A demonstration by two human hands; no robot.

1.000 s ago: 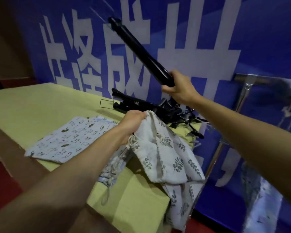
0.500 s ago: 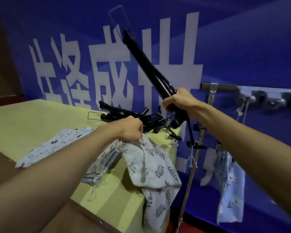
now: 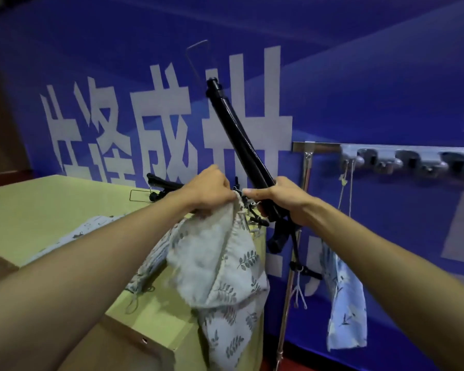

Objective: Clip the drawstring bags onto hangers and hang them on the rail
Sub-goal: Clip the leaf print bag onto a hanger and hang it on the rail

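left hand (image 3: pixel 206 190) gripping leaf-print bag (image 3: pixel 225 269), right hand (image 3: pixel 281 199) holding black hanger (image 3: pixel 233 124), rail (image 3: pixel 386 151) behind

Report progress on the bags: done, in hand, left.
Done: one blue bag hangs below the rail. In hand: the left hand grips the leaf bag, the right hand holds a black hanger beside it, not yet clipped. Left: clip and hang it, then the bags lying on the table; spare hangers wait there.

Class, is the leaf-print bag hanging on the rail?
No, the left hand holds the leaf-print bag at the table, away from the rail.
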